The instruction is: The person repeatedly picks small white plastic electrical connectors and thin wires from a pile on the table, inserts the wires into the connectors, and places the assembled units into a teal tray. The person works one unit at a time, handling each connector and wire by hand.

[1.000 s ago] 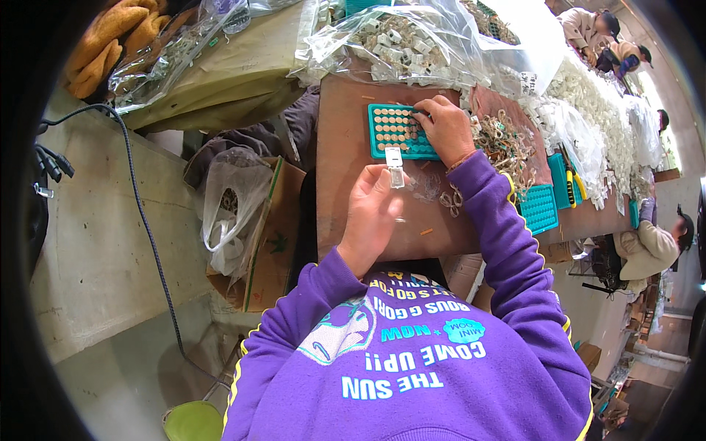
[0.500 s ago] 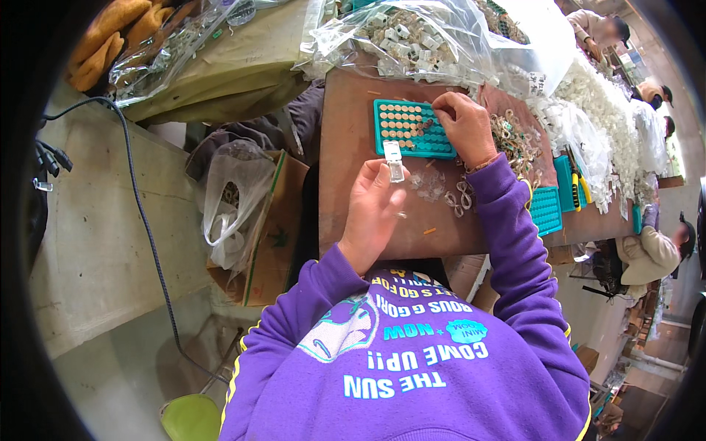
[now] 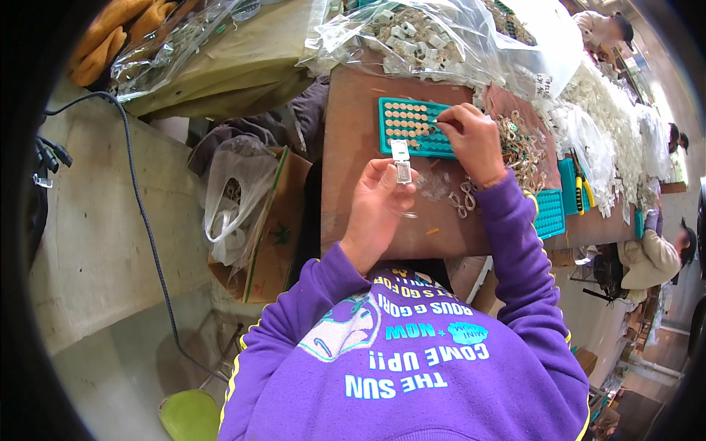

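Observation:
My left hand (image 3: 376, 207) is closed on a small white plastic case (image 3: 401, 151), which stands open with a clear part at its lower end. Further up the brown tabletop lies a teal tray (image 3: 382, 140) with rows of round tan discs (image 3: 406, 116) in its left part. Over the right part of that tray is my right hand (image 3: 474, 140), its thumb and fingers pinched together. A tiny pale tip shows at those fingers; what it belongs to I cannot make out. Small clear plastic pieces (image 3: 435, 185) and a looped pale cord (image 3: 463, 200) lie below the tray.
A heap of looped cords (image 3: 522, 143) lies right of my right hand. Behind the tray, a clear bag (image 3: 419, 40) holds many white parts. Another teal tray (image 3: 549, 213) and yellow-handled pliers (image 3: 585, 195) are at the right. A cardboard box (image 3: 268, 235) stands left of the table.
My right hand has shifted slightly right and toward me, with its fingers pinched at the tray. The left hand still holds the case, a little further right.

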A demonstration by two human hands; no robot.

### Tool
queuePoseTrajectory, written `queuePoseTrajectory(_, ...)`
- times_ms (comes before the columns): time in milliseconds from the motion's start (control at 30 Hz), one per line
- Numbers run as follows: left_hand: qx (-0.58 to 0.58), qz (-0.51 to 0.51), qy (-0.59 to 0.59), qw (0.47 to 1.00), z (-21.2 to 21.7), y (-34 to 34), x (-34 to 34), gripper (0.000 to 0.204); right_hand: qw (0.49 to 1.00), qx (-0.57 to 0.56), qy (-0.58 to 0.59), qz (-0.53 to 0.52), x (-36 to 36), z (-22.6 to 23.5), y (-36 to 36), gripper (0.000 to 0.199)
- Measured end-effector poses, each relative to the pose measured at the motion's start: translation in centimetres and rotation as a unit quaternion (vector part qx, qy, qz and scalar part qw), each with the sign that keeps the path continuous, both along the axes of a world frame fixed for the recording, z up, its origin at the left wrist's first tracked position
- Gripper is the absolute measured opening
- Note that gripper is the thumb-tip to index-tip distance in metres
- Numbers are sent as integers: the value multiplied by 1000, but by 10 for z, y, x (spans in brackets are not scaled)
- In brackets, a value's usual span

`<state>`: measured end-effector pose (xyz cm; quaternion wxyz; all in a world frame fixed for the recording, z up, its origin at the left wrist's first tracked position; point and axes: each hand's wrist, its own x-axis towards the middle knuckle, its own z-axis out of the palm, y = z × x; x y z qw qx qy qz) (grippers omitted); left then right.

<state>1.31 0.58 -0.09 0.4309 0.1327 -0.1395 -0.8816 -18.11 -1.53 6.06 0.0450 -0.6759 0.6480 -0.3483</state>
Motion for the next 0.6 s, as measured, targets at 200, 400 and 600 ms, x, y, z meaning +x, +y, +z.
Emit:
queuePoseTrajectory(200, -6, 19, 15, 1000, -1, 1, -7, 14, 992, 33, -39, 118, 38, 33, 45, 7)
queuePoseTrajectory(400, -24, 49, -44, 998, 3, 4, -9, 10, 994, 10, 63, 88, 55, 30, 51, 12)
queuePoseTrajectory(600, -28, 37, -60, 997, 4, 3, -8, 11, 990, 12, 78, 116, 52, 32, 53, 17)
